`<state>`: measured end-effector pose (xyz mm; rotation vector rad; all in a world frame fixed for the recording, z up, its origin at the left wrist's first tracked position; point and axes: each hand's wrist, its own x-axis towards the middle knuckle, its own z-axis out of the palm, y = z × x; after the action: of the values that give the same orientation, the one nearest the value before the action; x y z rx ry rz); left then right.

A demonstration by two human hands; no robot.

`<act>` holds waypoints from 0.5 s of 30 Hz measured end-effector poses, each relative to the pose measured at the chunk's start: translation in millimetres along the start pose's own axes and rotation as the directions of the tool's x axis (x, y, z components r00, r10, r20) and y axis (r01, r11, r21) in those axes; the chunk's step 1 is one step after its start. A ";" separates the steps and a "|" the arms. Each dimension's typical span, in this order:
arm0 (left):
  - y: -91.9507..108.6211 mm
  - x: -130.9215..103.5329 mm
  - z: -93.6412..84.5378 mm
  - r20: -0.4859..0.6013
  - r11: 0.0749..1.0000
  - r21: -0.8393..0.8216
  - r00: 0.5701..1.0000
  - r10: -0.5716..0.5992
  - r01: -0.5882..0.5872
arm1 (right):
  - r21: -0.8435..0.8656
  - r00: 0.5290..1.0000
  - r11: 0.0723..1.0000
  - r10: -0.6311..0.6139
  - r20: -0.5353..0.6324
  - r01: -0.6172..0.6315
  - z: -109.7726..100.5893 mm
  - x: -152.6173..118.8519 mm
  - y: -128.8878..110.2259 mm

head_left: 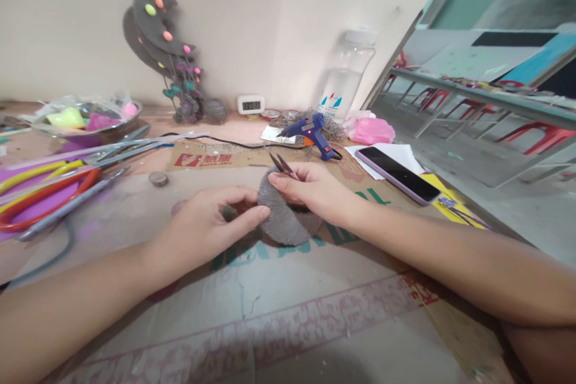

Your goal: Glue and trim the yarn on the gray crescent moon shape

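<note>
A grey, yarn-wrapped curved piece (pixel 288 222) is held up between my two hands above the cardboard. My left hand (pixel 220 216) pinches its left edge between thumb and fingers. At its upper right, my right hand (pixel 310 186) is closed, with small scissors (pixel 282 165) in its grip, their pointed blades sticking out up and to the left. The right thumb lies against the top of the grey piece. The scissors' handles are hidden in the palm.
Behind my hands lie a blue glue gun (pixel 310 131), a water bottle (pixel 345 75) and a small clock (pixel 251 105). A phone (pixel 398 175) is at the right. Large scissors (pixel 49 189) and a metal bowl (pixel 130 120) are at the left. A decorated grey moon (pixel 155 30) hangs on the wall.
</note>
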<state>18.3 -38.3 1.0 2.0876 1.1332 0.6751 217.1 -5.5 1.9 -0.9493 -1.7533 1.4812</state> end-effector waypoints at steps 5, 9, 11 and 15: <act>-4.6 1.7 3.2 -0.074 0.982 -0.187 0.996 -0.043 0.029 | -0.174 0.987 0.981 -0.103 -0.121 0.080 0.6 -2.3 2.4; -9.3 5.6 8.1 -0.127 0.906 -0.422 0.991 -0.034 -0.023 | -0.156 0.979 0.976 -0.168 -0.111 0.150 0.6 -2.4 3.9; -9.6 6.8 9.0 -0.131 0.888 -0.458 0.991 -0.026 -0.037 | -0.165 0.972 0.967 -0.214 -0.101 0.196 0.8 -2.8 3.3; -8.2 5.8 7.8 -0.211 0.921 -0.382 0.977 -0.011 -0.072 | -0.349 0.958 0.916 -0.254 -0.130 0.195 0.7 -4.7 -0.6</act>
<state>22.3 -32.3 -9.5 1.7272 0.9813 1.0641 218.9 -9.9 2.3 -0.9702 -1.9444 0.9432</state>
